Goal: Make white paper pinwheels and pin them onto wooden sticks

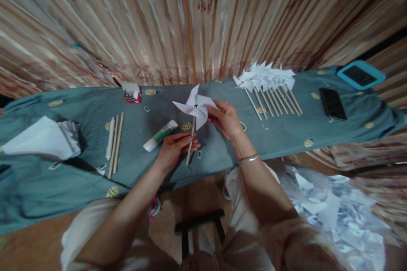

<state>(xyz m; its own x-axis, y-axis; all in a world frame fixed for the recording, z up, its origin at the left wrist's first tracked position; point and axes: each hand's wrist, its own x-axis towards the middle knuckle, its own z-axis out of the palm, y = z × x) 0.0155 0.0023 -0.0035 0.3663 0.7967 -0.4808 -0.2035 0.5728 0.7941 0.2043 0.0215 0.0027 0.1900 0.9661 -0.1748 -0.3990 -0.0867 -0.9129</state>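
Note:
A white paper pinwheel (200,112) with a dark pin at its centre is held up over the middle of the cloth-covered table. Its wooden stick (190,146) is pinched in my left hand (173,148), between thumb and fingers. At the right edge of the pinwheel, my right hand (226,119) has thumb and fingers closed on a paper blade. Just left of my left hand lies a green and white glue tube (160,135). Beyond my right hand, several pinwheels (270,77) lie in an overlapping row with their sticks toward me.
Left on the teal cloth (89,190) are folded white paper (38,139), wooden sticks (118,142), a white pen-like rod (110,137) and a red box of pins (132,94). On the right lie a phone (332,103) and a blue-framed device (361,75). Paper scraps (340,216) fill a bag below.

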